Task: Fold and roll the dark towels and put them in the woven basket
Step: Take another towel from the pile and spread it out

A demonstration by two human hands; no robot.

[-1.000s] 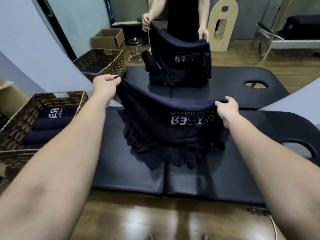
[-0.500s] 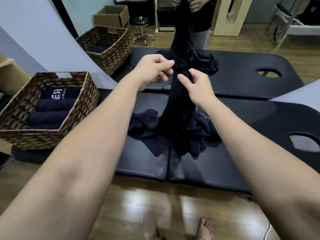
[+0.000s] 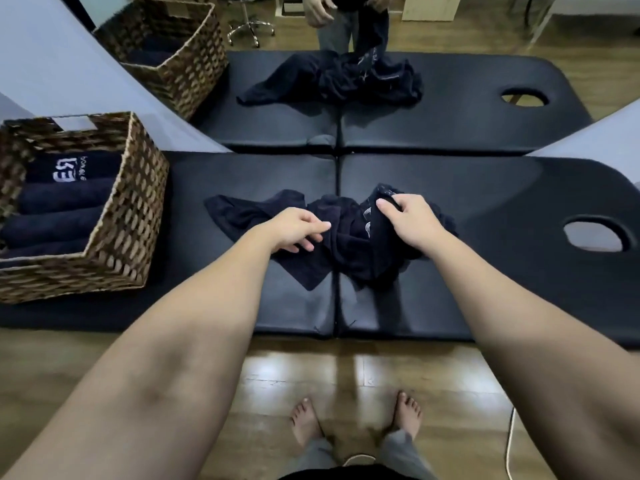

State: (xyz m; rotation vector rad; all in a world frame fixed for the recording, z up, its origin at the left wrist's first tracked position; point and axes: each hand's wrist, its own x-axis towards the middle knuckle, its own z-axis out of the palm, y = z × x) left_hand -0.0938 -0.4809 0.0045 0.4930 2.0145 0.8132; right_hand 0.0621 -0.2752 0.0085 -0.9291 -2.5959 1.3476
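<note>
A dark towel (image 3: pixel 349 251) with white lettering lies crumpled in the middle of the black padded table (image 3: pixel 519 289). My right hand (image 3: pixel 407 220) pinches a raised fold of it near the lettering. My left hand (image 3: pixel 298 230) hovers over the towel's left part, fingers loosely apart and holding nothing. At the table's left end stands the woven basket (image 3: pixel 131 216), which holds several rolled dark towels (image 3: pixel 62 199) laid side by side.
A wall mirror (image 3: pixel 450 98) directly behind the table repeats the table, basket, towel and my body. A face hole (image 3: pixel 594 233) opens at the table's right end. My bare feet (image 3: pixel 356 420) stand on wooden floor, with a white cable (image 3: pixel 509 445) at right.
The towel was held spread out, then gathered upright between both hands. It has dropped into a crumpled heap, my left hand has let go, and my view has tilted down.
</note>
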